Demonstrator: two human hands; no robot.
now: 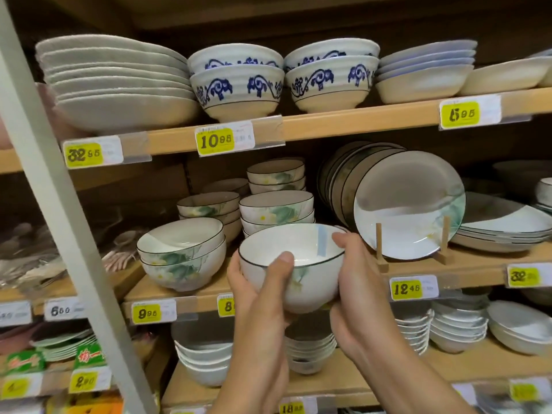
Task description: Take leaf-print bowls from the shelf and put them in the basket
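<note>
- At lower centre of frame, my left grip (260, 294) and right grip (355, 291) both clasp one leaf-print bowl (313, 279).
- I read it upright, before the shelf (194, 298) edge.

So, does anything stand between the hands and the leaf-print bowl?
Nothing visible does: the left hand and right hand hold the leaf-print bowl in front of the shelf. The basket is not in view.

Dim wooden shelves (328, 121) (yellow price tags (215, 141) along edges) behind a slanting grey post (62, 204).
</note>
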